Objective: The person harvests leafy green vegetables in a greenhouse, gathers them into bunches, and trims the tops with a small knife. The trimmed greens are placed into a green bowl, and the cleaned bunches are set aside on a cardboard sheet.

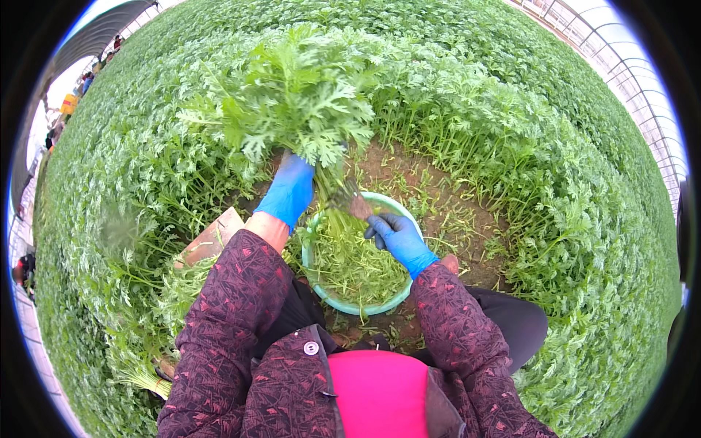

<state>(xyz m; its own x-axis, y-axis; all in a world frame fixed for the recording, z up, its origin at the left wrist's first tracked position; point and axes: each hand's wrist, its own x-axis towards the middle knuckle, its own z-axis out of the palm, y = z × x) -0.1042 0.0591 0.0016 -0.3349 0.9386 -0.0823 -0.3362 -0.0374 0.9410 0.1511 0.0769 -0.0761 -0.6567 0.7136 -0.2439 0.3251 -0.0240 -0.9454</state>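
My left hand (290, 189), in a blue glove, is closed around the stems of a large bunch of leafy greens (306, 98) with lobed leaves; its fingers are mostly hidden. The stem ends hang over a green-rimmed basin (361, 310) that holds loose cut stems and leaves. Just right of the stems, my right hand (397, 235), also gloved in blue, grips a brown handle (360, 207). A dark, blurred part of this tool lies against the stems, and its exact kind cannot be told.
Dense leafy plants (575, 208) surround me. Brown soil (454, 219) with scattered trimmings lies right of the basin. A flat reddish-brown board or block (211, 241) stands at the left. A bundle of cut stems (147, 382) lies lower left. Other people are far off at the left edge.
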